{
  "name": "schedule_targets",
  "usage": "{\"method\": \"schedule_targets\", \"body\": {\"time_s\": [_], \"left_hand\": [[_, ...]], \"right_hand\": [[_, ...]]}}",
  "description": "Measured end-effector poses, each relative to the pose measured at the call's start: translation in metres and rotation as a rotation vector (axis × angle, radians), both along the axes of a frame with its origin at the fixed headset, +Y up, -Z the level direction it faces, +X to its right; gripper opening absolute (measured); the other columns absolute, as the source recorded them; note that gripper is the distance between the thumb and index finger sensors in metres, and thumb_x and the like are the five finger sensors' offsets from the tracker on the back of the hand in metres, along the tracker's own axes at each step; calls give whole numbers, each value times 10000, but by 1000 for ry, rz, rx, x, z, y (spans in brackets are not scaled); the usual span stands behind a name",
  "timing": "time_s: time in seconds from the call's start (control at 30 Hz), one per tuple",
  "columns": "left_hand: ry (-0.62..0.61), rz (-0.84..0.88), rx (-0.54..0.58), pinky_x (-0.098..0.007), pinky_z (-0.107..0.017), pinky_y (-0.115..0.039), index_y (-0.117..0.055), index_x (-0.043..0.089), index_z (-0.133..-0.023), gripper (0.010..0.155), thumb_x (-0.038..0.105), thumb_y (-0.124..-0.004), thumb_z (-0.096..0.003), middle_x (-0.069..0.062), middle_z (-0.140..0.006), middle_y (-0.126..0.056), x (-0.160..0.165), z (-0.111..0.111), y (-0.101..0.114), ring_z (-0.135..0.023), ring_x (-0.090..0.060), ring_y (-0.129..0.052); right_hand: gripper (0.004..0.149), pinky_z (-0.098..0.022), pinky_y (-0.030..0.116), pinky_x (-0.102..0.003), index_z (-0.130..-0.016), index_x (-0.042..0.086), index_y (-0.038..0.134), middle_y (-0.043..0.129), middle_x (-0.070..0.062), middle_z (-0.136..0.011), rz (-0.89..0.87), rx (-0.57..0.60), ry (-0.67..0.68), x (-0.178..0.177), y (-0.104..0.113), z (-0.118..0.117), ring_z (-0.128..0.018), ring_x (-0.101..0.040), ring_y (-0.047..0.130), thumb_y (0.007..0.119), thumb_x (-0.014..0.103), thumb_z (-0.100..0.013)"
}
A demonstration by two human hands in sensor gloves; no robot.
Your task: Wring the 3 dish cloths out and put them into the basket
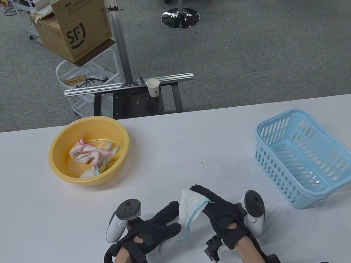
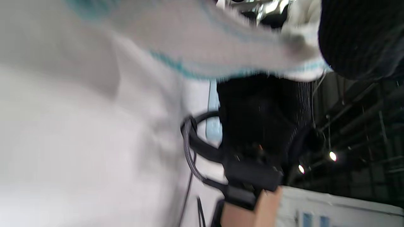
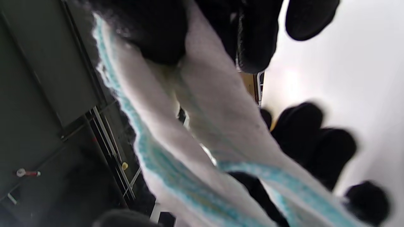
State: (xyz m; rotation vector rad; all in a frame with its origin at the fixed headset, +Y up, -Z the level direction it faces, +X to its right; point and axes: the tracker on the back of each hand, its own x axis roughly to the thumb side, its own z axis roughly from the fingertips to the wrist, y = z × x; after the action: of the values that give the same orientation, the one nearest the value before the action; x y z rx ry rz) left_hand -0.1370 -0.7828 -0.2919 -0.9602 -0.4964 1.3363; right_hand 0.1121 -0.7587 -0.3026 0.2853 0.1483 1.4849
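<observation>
table view: high, looking down | wrist views: close, tilted, share cloth (image 1: 190,205)

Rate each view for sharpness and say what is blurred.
Table view: sharp, evenly lit, soft shadow beside the basket. Left wrist view: heavy motion blur, the cloth smeared. Right wrist view: cloth close and soft, gloved fingers out of focus.

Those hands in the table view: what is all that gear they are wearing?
Both hands wear black knit gloves covering the fingers. The left hand carries a white tracker with a dark round top, like a VR controller; the right hand has a matching one. Black straps cross each glove, small black boxes sit at the wrists, and a thin black cable trails near the right forearm. The forearms show bare, without sleeves.
</observation>
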Motion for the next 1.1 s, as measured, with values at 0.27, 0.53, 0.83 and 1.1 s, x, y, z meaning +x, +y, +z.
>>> {"method": "schedule_targets", "body": {"time_s": [0.27,0.53,0.83,1.1], "left_hand": [[108,72,-97,-506,-634,-742,-748,202,-998,666,542,-887,-442,23,-788,-936,13,-3,-13,-707,-244,-965],[231,-297,141,-484,-489,-807,-888,165,-873,563,493,-916,-417,28,-574,-993,-5,-6,6,-455,-207,-1005],[270,-731,616,-492,-497,-797,-893,200,-876,557,445,-934,-378,20,-570,-996,3,3,36,-452,-216,-996],[349,-686,744,-499,-507,-787,-718,251,-1030,716,432,-931,-370,11,-576,-993,-1,8,47,-461,-229,-992]], "right_hand": [[483,-669,576,-653,-1014,208,657,971,-106,-791,97,68,-24,-3,6,2,-935,-444,711,766,296,-552],[537,-690,475,-697,-1035,293,625,401,-129,-1153,433,266,-48,-10,15,7,-1025,-518,420,734,150,-529],[465,-662,576,-688,-931,149,805,854,-191,-945,528,215,47,-13,13,6,-918,-492,736,775,140,-468],[594,-596,685,-653,-941,67,759,982,-159,-672,319,70,73,2,6,-1,-676,-427,921,849,472,-516]]}}
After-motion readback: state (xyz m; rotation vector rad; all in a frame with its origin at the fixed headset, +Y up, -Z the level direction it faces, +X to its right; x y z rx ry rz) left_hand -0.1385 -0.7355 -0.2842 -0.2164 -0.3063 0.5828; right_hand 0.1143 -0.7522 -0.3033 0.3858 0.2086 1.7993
